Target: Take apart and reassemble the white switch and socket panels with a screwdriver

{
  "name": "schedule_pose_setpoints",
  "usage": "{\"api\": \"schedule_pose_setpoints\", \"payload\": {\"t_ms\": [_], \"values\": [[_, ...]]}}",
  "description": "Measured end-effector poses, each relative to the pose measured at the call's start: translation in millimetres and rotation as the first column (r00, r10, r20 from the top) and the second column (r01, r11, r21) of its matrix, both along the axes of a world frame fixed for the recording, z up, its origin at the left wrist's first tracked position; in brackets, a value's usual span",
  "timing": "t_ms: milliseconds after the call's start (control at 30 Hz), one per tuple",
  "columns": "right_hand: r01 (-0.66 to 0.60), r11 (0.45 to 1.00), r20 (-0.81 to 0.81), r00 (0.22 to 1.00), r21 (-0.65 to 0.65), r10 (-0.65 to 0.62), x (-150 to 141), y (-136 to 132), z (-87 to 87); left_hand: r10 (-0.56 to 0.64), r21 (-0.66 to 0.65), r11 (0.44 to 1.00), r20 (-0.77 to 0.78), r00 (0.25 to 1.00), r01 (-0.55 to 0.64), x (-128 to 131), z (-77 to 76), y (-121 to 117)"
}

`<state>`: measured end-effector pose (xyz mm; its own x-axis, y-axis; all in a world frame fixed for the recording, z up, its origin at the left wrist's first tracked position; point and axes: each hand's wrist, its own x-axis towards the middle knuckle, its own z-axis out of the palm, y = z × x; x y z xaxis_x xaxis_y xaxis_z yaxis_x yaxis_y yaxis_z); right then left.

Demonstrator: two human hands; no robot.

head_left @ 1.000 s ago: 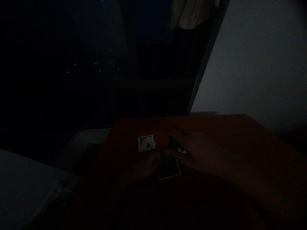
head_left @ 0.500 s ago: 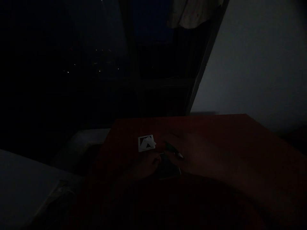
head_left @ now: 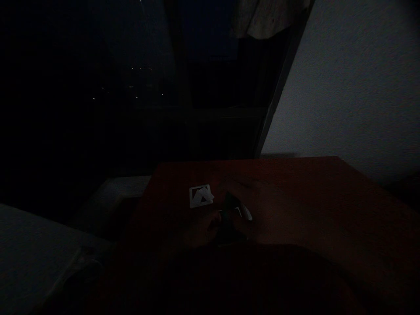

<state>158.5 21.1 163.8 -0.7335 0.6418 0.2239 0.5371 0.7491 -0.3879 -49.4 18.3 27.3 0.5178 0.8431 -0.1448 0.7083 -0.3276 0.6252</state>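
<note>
In the dim head view, my right hand is closed around a dark green card-like piece with a pale edge, which stands tilted between thumb and fingers. Below it on the table lies a dark flat square with a thin white rim, partly covered by my hands. My left hand rests at the left side of this square with its fingers curled; what they hold, if anything, is lost in the dark. Just beyond my left hand is a white-bordered square with pale card-like pieces lying overlapped on it.
The reddish-brown table stretches under both hands to a far edge near a dark window. A pale wall rises at the right. Cloth hangs at the top, and a pale surface stands at lower left.
The dark green piece in my right hand has tipped more upright, and its pale edge shows longer. My left hand stays in nearly the same place. The white-bordered square has not moved.
</note>
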Motion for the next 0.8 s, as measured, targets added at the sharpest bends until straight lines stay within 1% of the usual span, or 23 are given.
{"api": "schedule_pose_setpoints", "payload": {"t_ms": [67,133,200,300,433,533,600,700,800], "values": [[0.042,0.999,0.027,0.999,0.009,-0.042,-1.1,1.6,-1.2,0.006,0.044,0.999,-0.008,1.0,-0.006,-0.7,-2.1,-1.3],[0.045,0.999,0.034,0.998,-0.003,-0.045,-2.3,4.1,-3.3,0.004,0.069,0.998,-0.033,0.999,-0.002,-0.7,-2.5,-1.8],[0.024,0.999,0.013,1.0,-0.032,-0.024,-2.6,5.9,-5.1,-0.012,0.072,0.997,-0.055,0.998,0.016,-0.1,-1.3,-1.5],[0.022,0.998,-0.033,0.999,-0.054,-0.024,-0.5,5.1,-5.4,-0.043,0.051,0.998,-0.044,0.998,0.045,1.1,1.7,-0.6],[-0.008,0.998,-0.07,0.998,-0.068,0.003,3.6,1.2,-3.9,-0.046,0.051,0.998,-0.031,0.998,0.047,2.1,3.9,0.1],[0.064,0.997,-0.022,0.998,-0.034,-0.064,4.1,2.2,-5.5,-0.069,0.061,0.996,-0.023,0.997,0.07,2.0,4.1,1.0],[0.091,0.996,0.011,0.996,-0.009,-0.091,3.5,4.8,-7.7,-0.076,0.074,0.994,-0.045,0.996,0.08,1.7,4.2,1.8],[0.071,0.997,-0.003,0.997,-0.007,-0.071,4.1,7.7,-9.8,-0.064,0.078,0.995,-0.073,0.995,0.07,2.3,4.7,2.3],[0.01,0.999,-0.063,0.998,-0.036,-0.012,7.2,6.4,-8.6,-0.069,0.049,0.996,-0.042,0.997,0.071,4.1,6.3,1.7]]}}
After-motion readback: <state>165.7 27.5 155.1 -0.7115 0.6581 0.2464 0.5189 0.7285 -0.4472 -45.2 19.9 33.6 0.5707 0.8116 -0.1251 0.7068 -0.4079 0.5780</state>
